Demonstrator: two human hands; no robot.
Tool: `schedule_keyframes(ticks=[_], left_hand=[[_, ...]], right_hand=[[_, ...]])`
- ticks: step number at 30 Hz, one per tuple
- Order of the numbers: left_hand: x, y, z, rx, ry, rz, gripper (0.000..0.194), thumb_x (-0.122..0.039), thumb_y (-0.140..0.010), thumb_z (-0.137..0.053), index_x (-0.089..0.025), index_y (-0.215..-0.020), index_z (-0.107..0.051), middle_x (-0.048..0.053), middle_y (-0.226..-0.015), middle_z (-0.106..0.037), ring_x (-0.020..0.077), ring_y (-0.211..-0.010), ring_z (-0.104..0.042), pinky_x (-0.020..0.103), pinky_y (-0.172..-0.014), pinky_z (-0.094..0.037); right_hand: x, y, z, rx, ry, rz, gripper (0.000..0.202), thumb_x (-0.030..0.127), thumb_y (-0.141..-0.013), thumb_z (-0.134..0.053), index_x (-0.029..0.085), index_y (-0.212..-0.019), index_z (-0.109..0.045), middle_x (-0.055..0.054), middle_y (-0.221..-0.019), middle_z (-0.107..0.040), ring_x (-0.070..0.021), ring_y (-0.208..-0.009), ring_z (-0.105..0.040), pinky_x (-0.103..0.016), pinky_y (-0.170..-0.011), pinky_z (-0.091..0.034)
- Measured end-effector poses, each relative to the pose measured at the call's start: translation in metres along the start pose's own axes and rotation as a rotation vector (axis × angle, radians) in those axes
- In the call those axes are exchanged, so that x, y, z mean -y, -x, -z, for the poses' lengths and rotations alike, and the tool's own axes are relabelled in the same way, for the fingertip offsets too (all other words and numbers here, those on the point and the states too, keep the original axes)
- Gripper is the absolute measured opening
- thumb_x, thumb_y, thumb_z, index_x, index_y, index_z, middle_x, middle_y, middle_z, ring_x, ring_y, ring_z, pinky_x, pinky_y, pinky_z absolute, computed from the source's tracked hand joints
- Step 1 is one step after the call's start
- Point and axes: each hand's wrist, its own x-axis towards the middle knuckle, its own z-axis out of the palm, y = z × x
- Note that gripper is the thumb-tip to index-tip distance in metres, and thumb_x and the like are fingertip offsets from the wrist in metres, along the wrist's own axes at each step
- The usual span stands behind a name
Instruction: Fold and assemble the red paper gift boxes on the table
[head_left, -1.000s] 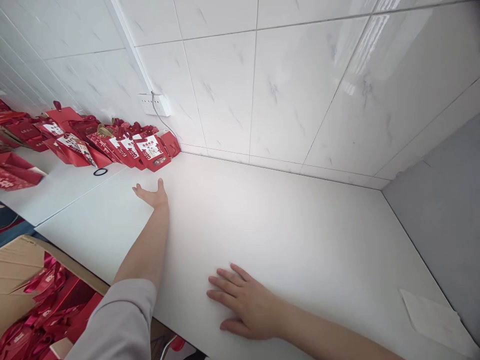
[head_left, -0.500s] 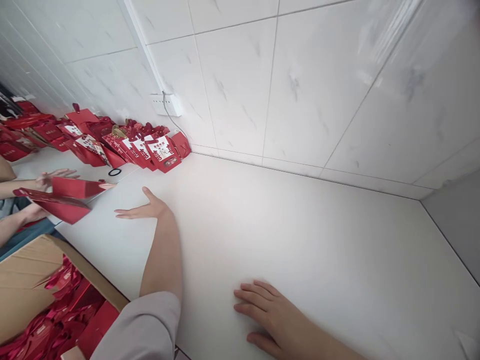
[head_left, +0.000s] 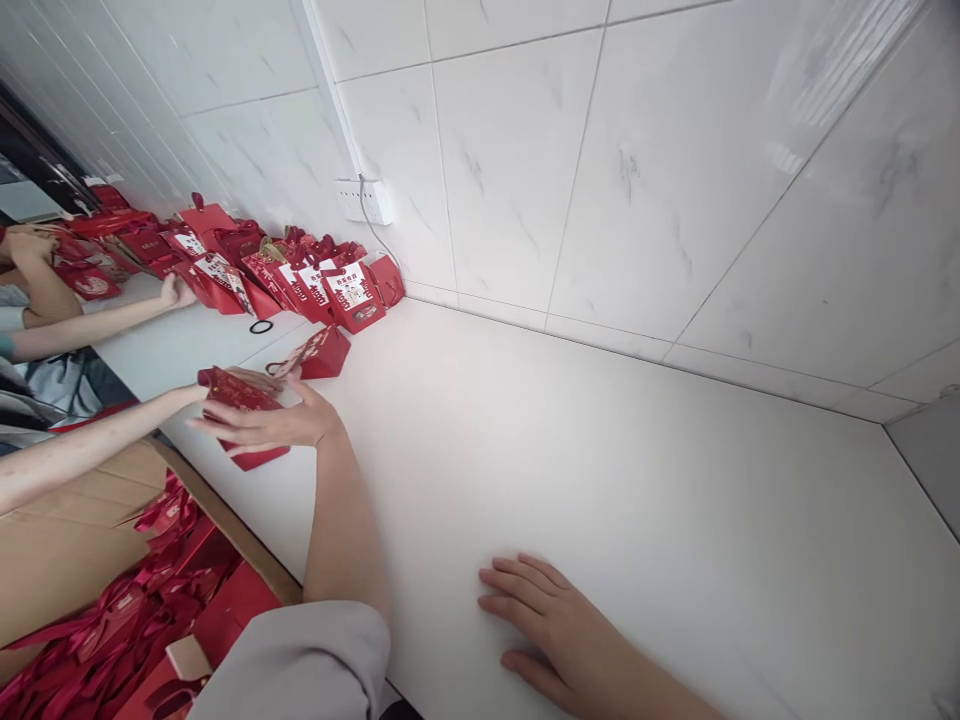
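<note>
My left hand (head_left: pixel 277 420) reaches out with its fingers stretched and its thumb raised. Its fingers overlap the near side of a red gift box (head_left: pixel 247 455); whether they touch it I cannot tell. A co-worker's arm (head_left: pixel 135 435) extends to that box from the left, with the hand partly hidden behind it. Just beyond, another red gift box (head_left: pixel 328 355) stands on the white table (head_left: pixel 600 440). My right hand (head_left: pixel 544 625) lies palm down on the table, fingers slightly spread, holding nothing.
A row of red gift boxes (head_left: pixel 352 300) lines the wall at the back left. An open cardboard box (head_left: pixel 82 540) at lower left contains red boxes and ribbons. A black ring (head_left: pixel 261 327) lies on the table. A power socket (head_left: pixel 364 200) with a cable is on the wall.
The co-worker's red boxes have come rightward: one now stands on the table, the other is at my left hand. My left hand has shifted little; my right hand stays flat.
</note>
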Motion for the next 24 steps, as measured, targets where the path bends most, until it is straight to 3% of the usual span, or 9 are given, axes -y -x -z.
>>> schedule_keyframes(ticks=[4,8,10,13,15,17,21,22,24], left_hand=[[0.018,-0.022,0.008,-0.038,0.076,0.160,0.083,-0.045,-0.086,-0.057,-0.019,-0.148,-0.007,0.020,-0.155,-0.024,0.0323,-0.146,-0.021,0.063,-0.117,-0.003],[0.033,-0.027,-0.001,0.127,0.138,0.276,0.045,-0.030,-0.089,-0.050,-0.019,-0.131,-0.040,0.014,-0.136,-0.048,0.0329,-0.136,-0.037,0.068,-0.114,0.004],[0.030,-0.017,-0.004,0.195,0.157,0.282,0.034,-0.034,-0.090,-0.048,-0.019,-0.120,-0.048,0.014,-0.127,-0.053,0.0334,-0.130,-0.044,0.064,-0.117,-0.007],[0.013,0.011,0.001,0.302,0.274,0.249,0.043,-0.046,-0.095,-0.037,-0.015,-0.124,-0.043,0.020,-0.129,-0.049,0.0337,-0.128,-0.045,0.054,-0.112,-0.030],[-0.005,0.039,0.011,0.494,0.421,0.232,0.046,-0.047,-0.097,-0.027,-0.013,-0.126,-0.040,0.022,-0.132,-0.047,0.0316,-0.127,-0.046,0.049,-0.110,-0.034],[-0.023,0.073,0.027,0.783,0.560,0.139,0.045,-0.048,-0.098,-0.027,-0.015,-0.121,-0.046,0.019,-0.131,-0.052,0.0288,-0.125,-0.049,0.046,-0.111,-0.035],[-0.046,0.143,0.074,1.185,0.757,-0.038,0.042,-0.055,-0.094,-0.041,-0.022,-0.113,-0.058,0.007,-0.108,-0.069,0.0204,-0.099,-0.066,0.033,-0.093,-0.052],[-0.049,0.157,0.088,1.356,0.873,-0.073,0.045,-0.056,-0.095,-0.039,-0.021,-0.116,-0.057,0.008,-0.110,-0.069,0.0206,-0.101,-0.066,0.034,-0.093,-0.052],[-0.053,0.177,0.115,1.604,1.023,-0.146,0.049,-0.058,-0.095,-0.039,-0.020,-0.120,-0.056,0.009,-0.113,-0.068,0.0221,-0.102,-0.066,0.036,-0.094,-0.051]], right_hand=[[0.000,0.001,-0.002,0.003,0.036,0.007,0.047,0.031,-0.097,-0.049,0.028,-0.144,-0.044,0.001,-0.156,-0.038,-0.0211,-0.146,-0.032,-0.045,-0.124,-0.021],[0.000,0.001,-0.002,-0.020,0.068,0.016,0.046,0.033,-0.097,-0.048,0.026,-0.143,-0.045,0.000,-0.155,-0.040,-0.0206,-0.145,-0.032,-0.044,-0.124,-0.023],[0.001,0.001,-0.003,-0.044,0.073,0.024,0.045,0.034,-0.098,-0.048,0.025,-0.141,-0.047,-0.001,-0.154,-0.042,-0.0208,-0.145,-0.034,-0.044,-0.123,-0.024],[-0.001,0.002,-0.010,-0.105,0.061,0.054,0.041,0.035,-0.099,-0.047,0.025,-0.139,-0.048,-0.003,-0.151,-0.046,-0.0207,-0.142,-0.039,-0.044,-0.122,-0.026],[-0.006,0.003,-0.016,-0.197,0.051,0.051,0.042,0.031,-0.097,-0.049,0.025,-0.139,-0.047,-0.006,-0.150,-0.047,-0.0213,-0.140,-0.041,-0.044,-0.120,-0.030],[-0.013,0.003,-0.022,-0.357,0.038,0.005,0.047,0.028,-0.096,-0.051,0.025,-0.142,-0.042,-0.009,-0.151,-0.044,-0.0227,-0.140,-0.040,-0.044,-0.117,-0.036],[-0.038,0.006,-0.013,-0.958,0.003,-0.259,0.071,0.035,-0.092,-0.059,0.026,-0.152,-0.023,-0.012,-0.160,-0.025,-0.0292,-0.147,-0.026,-0.055,-0.118,-0.028],[-0.046,0.007,-0.006,-1.113,-0.017,-0.342,0.080,0.039,-0.089,-0.063,0.025,-0.154,-0.018,-0.013,-0.162,-0.019,-0.0313,-0.148,-0.021,-0.057,-0.119,-0.023],[-0.061,0.012,0.009,-1.221,-0.125,-0.440,0.095,0.045,-0.083,-0.070,0.026,-0.156,-0.011,-0.012,-0.163,-0.016,-0.0334,-0.149,-0.018,-0.059,-0.119,-0.021]])
